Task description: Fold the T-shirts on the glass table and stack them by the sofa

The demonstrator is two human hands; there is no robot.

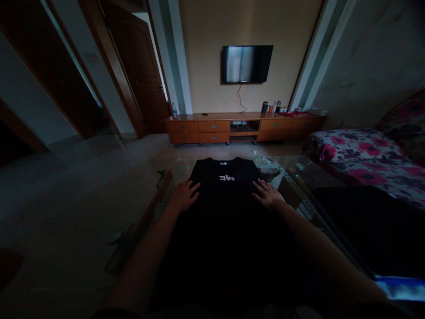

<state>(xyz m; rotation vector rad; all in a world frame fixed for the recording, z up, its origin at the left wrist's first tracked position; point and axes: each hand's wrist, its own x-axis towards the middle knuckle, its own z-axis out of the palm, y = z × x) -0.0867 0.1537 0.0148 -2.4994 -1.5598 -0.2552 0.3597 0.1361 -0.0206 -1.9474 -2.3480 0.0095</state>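
A black shirt (222, 221) lies spread on a glass table (292, 177), its neckline at the far end and a small white and pink print on the chest. My left hand (184, 195) rests on the shirt's left edge, fingers spread and pointing inward. On the right edge lies my right hand (268, 194), also flat with its fingers apart. Neither hand grips the cloth. The near part of the shirt is too dark to make out.
Dark folded cloth (372, 221) lies to the right, beside a flowered sofa (361, 148). A low wooden cabinet (214, 126) with bottles on top stands beyond the table, under a wall television (247, 64).
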